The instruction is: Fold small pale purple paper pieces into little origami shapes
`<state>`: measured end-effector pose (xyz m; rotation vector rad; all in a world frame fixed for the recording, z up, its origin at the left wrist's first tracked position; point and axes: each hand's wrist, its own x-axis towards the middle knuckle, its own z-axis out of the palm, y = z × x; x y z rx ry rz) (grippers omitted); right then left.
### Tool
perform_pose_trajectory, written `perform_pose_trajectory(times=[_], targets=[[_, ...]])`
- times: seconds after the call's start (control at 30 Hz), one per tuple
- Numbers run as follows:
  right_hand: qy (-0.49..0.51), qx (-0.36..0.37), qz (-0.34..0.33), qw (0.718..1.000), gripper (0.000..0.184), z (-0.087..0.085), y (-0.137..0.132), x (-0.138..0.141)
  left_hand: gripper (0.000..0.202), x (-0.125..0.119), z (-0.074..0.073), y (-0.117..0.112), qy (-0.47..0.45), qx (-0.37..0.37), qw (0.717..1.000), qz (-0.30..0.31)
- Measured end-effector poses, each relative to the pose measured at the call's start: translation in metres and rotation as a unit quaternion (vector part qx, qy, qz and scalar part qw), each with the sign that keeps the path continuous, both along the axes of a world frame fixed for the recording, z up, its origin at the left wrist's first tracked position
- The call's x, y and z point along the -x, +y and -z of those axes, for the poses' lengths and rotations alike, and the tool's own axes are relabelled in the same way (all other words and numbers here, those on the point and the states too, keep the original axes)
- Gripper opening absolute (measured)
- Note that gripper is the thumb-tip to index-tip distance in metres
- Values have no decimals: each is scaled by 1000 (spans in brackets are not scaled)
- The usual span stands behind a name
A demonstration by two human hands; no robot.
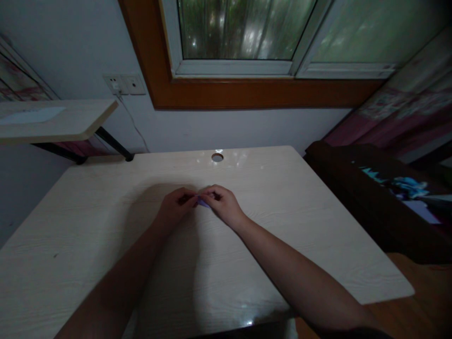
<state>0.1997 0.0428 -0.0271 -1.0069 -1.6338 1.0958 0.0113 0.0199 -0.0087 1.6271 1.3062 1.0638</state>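
Both of my hands meet over the middle of a pale wooden table point(106, 226). A small piece of purple paper point(203, 202) shows between them, mostly covered by fingers. My left hand point(177, 205) has its fingers curled and pinched on the paper's left side. My right hand point(222, 205) is closed on the paper's right side, fingers bent down over it. The paper lies low, at or just above the tabletop. Its shape is hidden.
A round cable hole point(217, 157) sits near the table's far edge. A raised shelf point(52, 120) juts out at the left, under a wall socket point(123, 84). A dark wooden bed frame point(370, 197) stands along the right. A window point(243, 33) is ahead.
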Motion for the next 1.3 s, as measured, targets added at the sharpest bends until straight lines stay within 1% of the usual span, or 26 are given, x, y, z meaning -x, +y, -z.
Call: perform_pose_trajectory(times=[0.13,0.33,0.47,0.57,0.73,0.87,0.97,1.17,1.3], targets=[[-17,-21,-2,1000,16,-2,-1,0,19,0,-1,0,10,3,1000,-6],[-22,-21,-1,1000,15,-5,-3,0,21,1,1,-1,15,7,1000,-19],[-27,-15,2,1000,16,-5,-3,1,22,0,1,-1,31,-5,999,-14],[-34,-25,2,999,15,-5,-3,1,21,-1,1,-1,43,-20,999,-7],[-49,-42,-2,998,13,-8,-4,0,22,-1,-1,-1,58,-12,998,2],[-43,-35,-2,998,14,-7,-3,1,23,1,2,-1,25,-7,1000,-7],[-34,-20,9,999,15,-5,-2,1,23,2,4,0,-7,8,1000,-28],[-9,16,18,1000,15,-4,-1,1,23,3,-1,2,-60,37,996,-62],[-5,27,14,1000,14,-4,-1,0,23,4,0,3,-75,50,994,-62]])
